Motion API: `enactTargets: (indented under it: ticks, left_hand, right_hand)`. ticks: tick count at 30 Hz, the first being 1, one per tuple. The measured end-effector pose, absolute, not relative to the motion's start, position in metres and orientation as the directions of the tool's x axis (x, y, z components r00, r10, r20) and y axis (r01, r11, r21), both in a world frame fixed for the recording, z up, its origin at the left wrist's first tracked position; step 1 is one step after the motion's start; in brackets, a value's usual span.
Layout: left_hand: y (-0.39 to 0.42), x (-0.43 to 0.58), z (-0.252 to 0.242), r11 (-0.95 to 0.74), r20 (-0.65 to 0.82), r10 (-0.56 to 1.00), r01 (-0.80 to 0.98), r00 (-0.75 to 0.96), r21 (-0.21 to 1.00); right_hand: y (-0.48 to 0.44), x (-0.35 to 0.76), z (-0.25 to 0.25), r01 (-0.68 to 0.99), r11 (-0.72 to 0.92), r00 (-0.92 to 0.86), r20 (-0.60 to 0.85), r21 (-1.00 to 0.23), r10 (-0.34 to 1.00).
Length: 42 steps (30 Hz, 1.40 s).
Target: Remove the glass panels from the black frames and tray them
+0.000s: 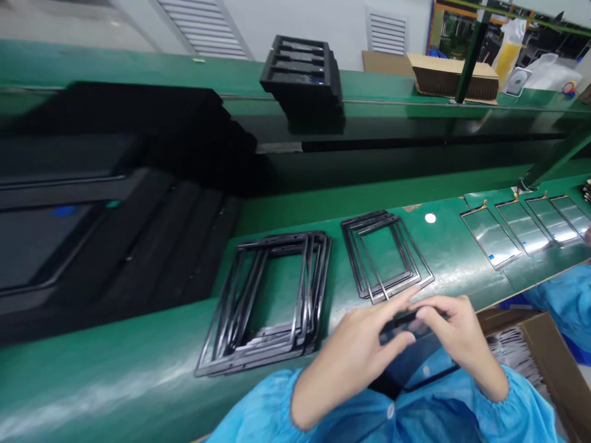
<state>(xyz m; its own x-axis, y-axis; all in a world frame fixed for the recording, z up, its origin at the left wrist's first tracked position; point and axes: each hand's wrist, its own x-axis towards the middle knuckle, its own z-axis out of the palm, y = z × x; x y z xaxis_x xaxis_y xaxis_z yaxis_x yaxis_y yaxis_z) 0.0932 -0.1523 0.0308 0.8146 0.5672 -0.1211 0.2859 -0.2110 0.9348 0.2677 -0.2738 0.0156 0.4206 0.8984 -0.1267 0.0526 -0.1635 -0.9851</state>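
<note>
In front of my body, both hands meet over the bench's near edge. My left hand (364, 341) has its thumb and fingers closed on a dark, thin, glossy panel (401, 322), seen nearly edge-on. My right hand (455, 323) pinches the panel's other side with bent fingers. Most of the panel is hidden by the fingers and slightly blurred, so its exact kind does not show. Just beyond my hands lies a small pile of thin black rectangular frames (353, 255). A larger, loosely stacked pile of black frames (233, 357) rests left of my left hand.
Black trays (170, 227) are stacked at the left, more trays (302, 80) on the raised shelf. Several clear panels (492, 237) lie in a row on the green bench (138, 381) at right. An open cardboard box (549, 351) and a co-worker's blue sleeve (561, 295) are near.
</note>
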Motion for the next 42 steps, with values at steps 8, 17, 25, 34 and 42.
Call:
enactTargets:
  ticks: [8, 17, 25, 34, 42]
  left_hand:
    - [-0.141, 0.077, 0.028, 0.336, -0.375, 0.628, 0.197, 0.681, 0.921]
    - [-0.152, 0.070, 0.017, 0.141, -0.211, 0.831, 0.172, 0.515, 0.975]
    - [-0.132, 0.076, 0.028, -0.638, 0.223, 0.515, 0.196, 0.827, 0.745]
    - [-0.133, 0.048, 0.036, -0.782, 0.472, 0.546, 0.219, 0.692, 0.584]
    - [-0.140, 0.007, 0.052, -0.426, 0.107, 0.563, 0.176, 0.820, 0.887]
  right_hand:
    - [-0.300, 0.308, 0.010, -0.020, -0.128, 0.613, -0.114, -0.992, 0.782]
    - [-0.294, 0.284, 0.008, -0.202, -0.036, 0.658, -0.163, -0.979, 0.735]
    - [-0.302, 0.270, 0.010, -0.097, -0.103, 0.632, -0.141, -0.990, 0.762]
    - [-0.305, 0.248, 0.015, -0.085, -0.126, 0.703, -0.149, -0.988, 0.696]
    - [-0.263, 0.192, -0.004, -0.200, -0.119, 0.311, -0.178, -0.973, 0.933]
